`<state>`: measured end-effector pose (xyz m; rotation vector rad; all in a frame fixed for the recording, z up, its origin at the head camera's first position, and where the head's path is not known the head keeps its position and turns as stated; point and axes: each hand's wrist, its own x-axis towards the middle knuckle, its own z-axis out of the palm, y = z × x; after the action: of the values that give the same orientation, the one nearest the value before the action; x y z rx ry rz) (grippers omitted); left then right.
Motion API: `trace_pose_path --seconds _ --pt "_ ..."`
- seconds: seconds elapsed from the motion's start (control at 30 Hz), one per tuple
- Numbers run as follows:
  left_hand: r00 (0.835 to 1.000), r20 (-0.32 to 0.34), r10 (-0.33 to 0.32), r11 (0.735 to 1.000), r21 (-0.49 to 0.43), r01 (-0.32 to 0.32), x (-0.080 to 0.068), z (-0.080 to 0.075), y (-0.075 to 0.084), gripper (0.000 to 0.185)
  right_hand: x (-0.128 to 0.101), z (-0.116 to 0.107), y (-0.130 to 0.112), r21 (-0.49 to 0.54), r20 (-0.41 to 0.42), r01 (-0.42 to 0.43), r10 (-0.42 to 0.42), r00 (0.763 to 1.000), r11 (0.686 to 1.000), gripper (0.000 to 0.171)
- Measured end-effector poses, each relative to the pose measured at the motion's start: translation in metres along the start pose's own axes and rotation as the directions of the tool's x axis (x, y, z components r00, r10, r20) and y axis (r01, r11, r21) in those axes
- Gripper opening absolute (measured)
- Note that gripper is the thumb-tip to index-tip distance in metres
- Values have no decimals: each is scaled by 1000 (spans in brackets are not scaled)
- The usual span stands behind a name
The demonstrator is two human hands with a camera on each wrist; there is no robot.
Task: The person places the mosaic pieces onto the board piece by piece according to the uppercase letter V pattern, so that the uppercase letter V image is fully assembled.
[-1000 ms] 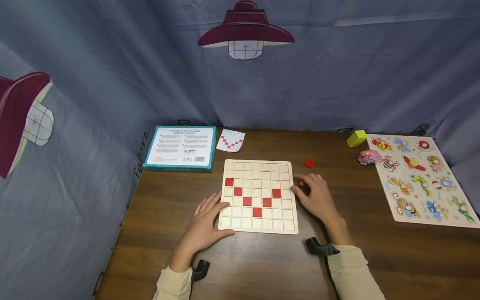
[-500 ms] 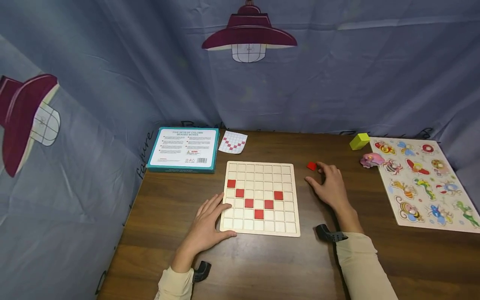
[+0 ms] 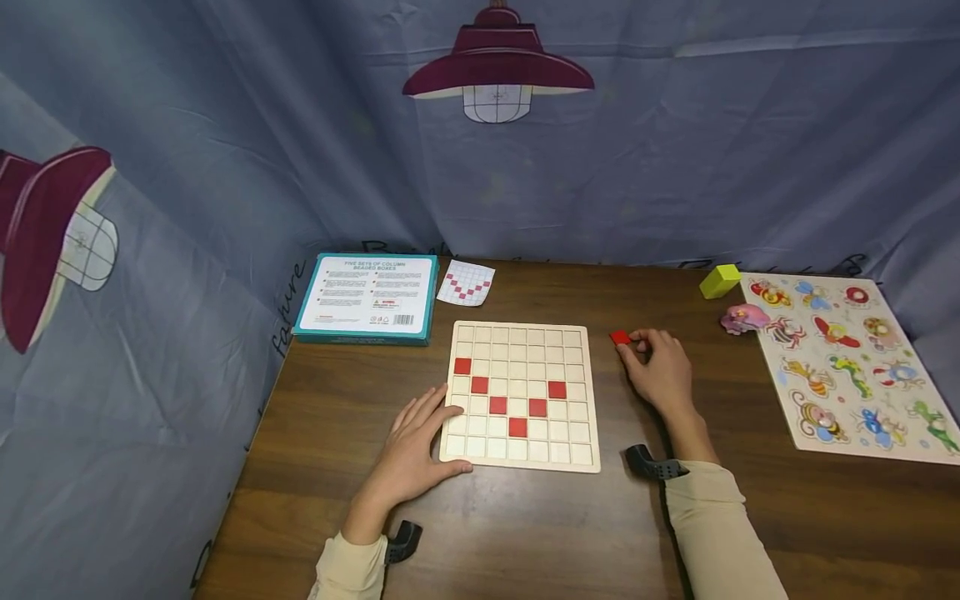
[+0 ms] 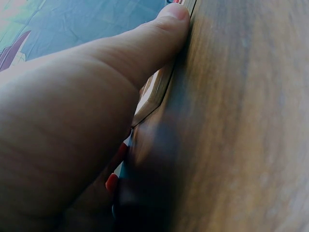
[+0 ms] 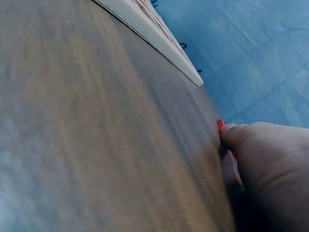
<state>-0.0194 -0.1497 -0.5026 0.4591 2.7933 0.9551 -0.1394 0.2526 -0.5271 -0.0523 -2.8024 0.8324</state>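
On the table lies a square wooden grid board (image 3: 517, 369) with several red tiles set in a V, its right arm shorter than its left. My left hand (image 3: 411, 454) rests at the board's lower left corner, fingers along the left side and thumb at the front edge. In the left wrist view the thumb (image 4: 166, 26) touches the board's edge (image 4: 154, 94). Right of the board, my right hand (image 3: 663, 371) pinches a loose red square tile (image 3: 618, 337) between thumb and fingers. The right wrist view shows only a sliver of that tile (image 5: 220, 124) past the thumb.
A paper card (image 3: 466, 283) with a printed V pattern lies behind the board, beside a teal-edged box (image 3: 366, 298). To the right are a yellow-green block (image 3: 720, 282), a pink toy (image 3: 744, 318) and an insect puzzle board (image 3: 855, 367). A curtain hangs behind the table.
My right hand has left the board's right edge, moved right to the loose red tile and taken hold of it. The tile has shifted slightly toward me. My left hand stays in place.
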Motion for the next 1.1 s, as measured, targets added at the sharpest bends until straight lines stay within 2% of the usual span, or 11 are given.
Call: trace_pose_path --seconds 0.23,0.4,0.57,0.77,0.87,1.0,1.1 --pt "1000 -2 3 1000 9 -3 2 0 1 78 1 1 0 -4 -13 11 -11 1000 1000 47" --pt "1000 -9 11 1000 13 -11 2 -1 1 78 2 0 0 9 -12 15 -15 1000 1000 32" --pt "1000 -8 13 1000 22 -13 3 -1 2 78 1 -5 1 34 12 37 -37 999 999 40" --pt "1000 -2 8 1000 20 -8 3 0 1 79 0 -6 0 13 42 24 -24 999 1000 30" --pt "1000 0 6 1000 16 -6 3 1 0 79 -2 -4 0 3 27 42 -42 999 999 28" --pt "1000 -8 10 1000 21 -10 2 2 -2 78 -4 0 1 -14 -17 109 -109 994 994 26" --pt "1000 -16 16 1000 20 -16 2 3 -2 78 -5 1 1 -8 -42 128 -128 991 992 29"
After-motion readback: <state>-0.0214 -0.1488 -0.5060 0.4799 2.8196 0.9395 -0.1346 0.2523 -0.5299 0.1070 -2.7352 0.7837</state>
